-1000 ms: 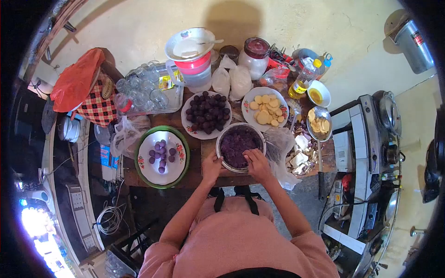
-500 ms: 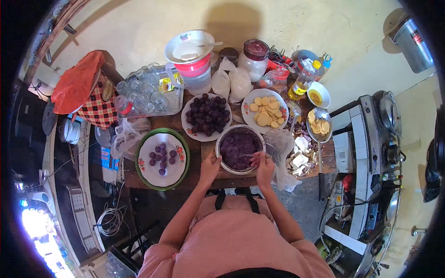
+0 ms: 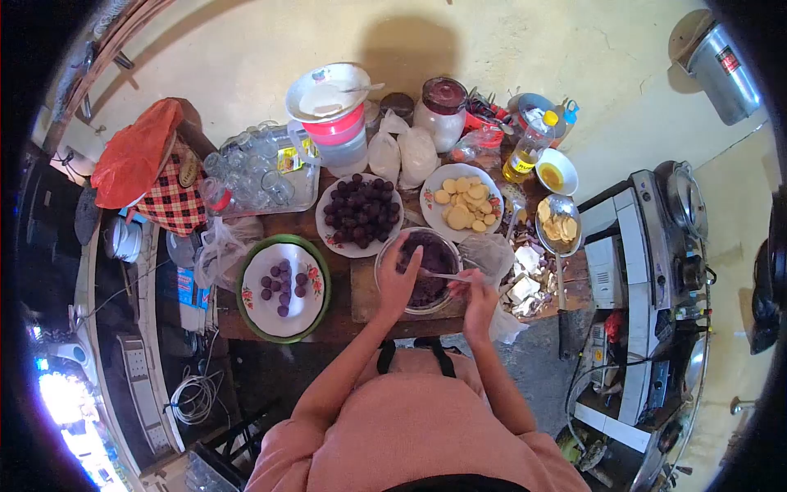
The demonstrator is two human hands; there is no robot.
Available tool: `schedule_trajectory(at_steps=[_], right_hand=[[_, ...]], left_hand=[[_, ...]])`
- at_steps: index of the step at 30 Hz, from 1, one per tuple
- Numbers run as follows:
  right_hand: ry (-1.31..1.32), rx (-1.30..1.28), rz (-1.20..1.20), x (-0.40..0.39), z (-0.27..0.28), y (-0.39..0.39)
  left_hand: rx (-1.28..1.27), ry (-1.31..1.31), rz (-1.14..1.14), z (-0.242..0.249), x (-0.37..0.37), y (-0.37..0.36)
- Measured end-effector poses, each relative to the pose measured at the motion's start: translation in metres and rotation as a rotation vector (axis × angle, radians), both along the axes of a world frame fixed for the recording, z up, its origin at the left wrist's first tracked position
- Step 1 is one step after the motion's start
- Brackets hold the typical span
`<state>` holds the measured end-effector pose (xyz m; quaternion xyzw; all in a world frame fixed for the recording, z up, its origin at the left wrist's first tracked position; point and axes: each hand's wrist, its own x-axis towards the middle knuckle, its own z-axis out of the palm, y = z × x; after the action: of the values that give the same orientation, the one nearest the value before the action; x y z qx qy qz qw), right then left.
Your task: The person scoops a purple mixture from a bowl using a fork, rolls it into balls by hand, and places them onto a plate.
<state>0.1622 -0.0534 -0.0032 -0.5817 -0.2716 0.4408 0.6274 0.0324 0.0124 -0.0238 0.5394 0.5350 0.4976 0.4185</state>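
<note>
A metal bowl (image 3: 382, 289) of dark purple mash (image 3: 426, 293) stands at the table's front edge. My right hand (image 3: 479, 302), at its right side, grips a pale spoon (image 3: 443, 276) whose front end reaches over the mash. My left hand (image 3: 397, 283) is above the bowl's left side, thumb and fingers apart, fingertips near the rim; I see nothing held in it. To the left, a white flowered plate (image 3: 283, 321) with several small purple balls (image 3: 284, 287) rests on a green-rimmed basin (image 3: 322, 324). Behind the bowl is a plate of dark purple balls (image 3: 361, 211).
Yellow slices fill a flowered plate (image 3: 463, 203) and a metal strainer (image 3: 559, 225). An oil bottle (image 3: 525, 156), a small bowl of yellow liquid (image 3: 557, 172) and a lidded jar (image 3: 441, 119) stand behind. Chopped peelings (image 3: 533, 283) and a plastic bag (image 3: 485, 254) lie right; a glass-filled tray (image 3: 311, 184) stands left.
My left hand has left the bowl's left rim and moved up over the bowl, fingers spreading. The spoon has come up from the mash in my right hand, which moved slightly right.
</note>
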Motion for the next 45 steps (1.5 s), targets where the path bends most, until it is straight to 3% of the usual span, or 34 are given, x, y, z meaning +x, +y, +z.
schedule_trajectory(at_steps=[2,3,4,11,19,22,25,28,31,37,45], right_hand=[[-0.066,0.072,0.025,-0.011,0.011,-0.005],[-0.097,0.106,0.036,-0.014,0.015,-0.009],[-0.234,0.065,0.076,-0.014,0.019,-0.012],[-0.332,0.064,0.022,-0.020,0.033,-0.018],[-0.331,0.098,-0.018,0.015,0.027,-0.011],[-0.444,0.174,0.084,0.012,-0.006,0.001],[-0.918,0.216,0.225,0.010,-0.020,0.003],[-1.049,0.161,0.297,0.002,-0.027,-0.001],[-0.908,0.173,0.217,-0.015,-0.048,0.004],[-0.352,-0.174,0.155,-0.016,-0.051,0.023],[0.070,-0.149,0.029,0.005,-0.042,0.015]], left_hand=[[-0.279,-0.329,-0.028,-0.015,0.014,0.007],[-0.291,-0.385,0.004,-0.014,0.016,0.006],[-0.303,-0.440,0.037,-0.014,0.018,0.006],[-0.346,-0.631,0.193,-0.013,0.019,0.012],[-0.654,-1.047,0.216,-0.001,-0.019,0.030],[-0.723,-1.090,0.223,0.017,-0.023,0.029],[-0.730,-1.077,0.120,0.008,-0.033,0.026],[-0.770,-1.079,0.080,0.002,-0.042,0.020],[-0.783,-1.103,0.040,-0.005,-0.050,0.014],[-0.722,-1.145,0.119,-0.002,-0.058,0.013],[-0.607,-1.287,0.059,-0.005,-0.062,0.016]])
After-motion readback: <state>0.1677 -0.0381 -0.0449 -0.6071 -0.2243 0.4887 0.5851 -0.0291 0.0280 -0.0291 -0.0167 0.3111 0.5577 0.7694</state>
